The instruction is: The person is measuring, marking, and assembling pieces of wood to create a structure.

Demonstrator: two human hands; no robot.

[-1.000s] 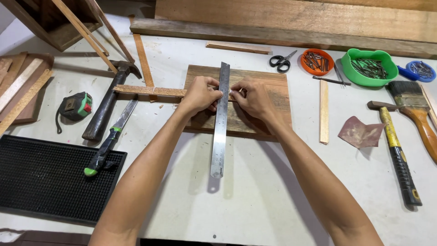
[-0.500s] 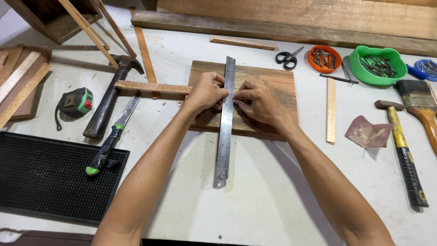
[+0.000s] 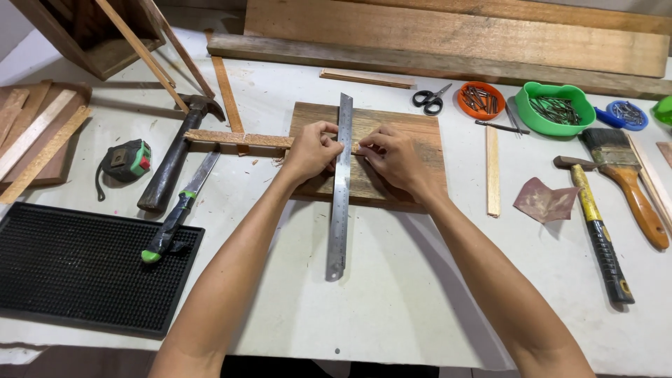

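**Both hands pinch at a wooden strip beside a steel ruler**

The steel ruler (image 3: pixel 341 183) lies lengthwise across the wooden board (image 3: pixel 413 147), running between the two hands. The left hand (image 3: pixel 310 150) has its fingers curled, pressing the thin wooden strip (image 3: pixel 234 138) against the ruler's left edge. The right hand (image 3: pixel 395 157) has fingers bunched at the ruler's right edge; what they pinch is hidden. A hammer (image 3: pixel 171 164) lies well left.

No packages, signs or screens show; the only label is a small red patch on the green-black tape measure (image 3: pixel 128 160), well left of the left grip (image 3: pixel 313 149).
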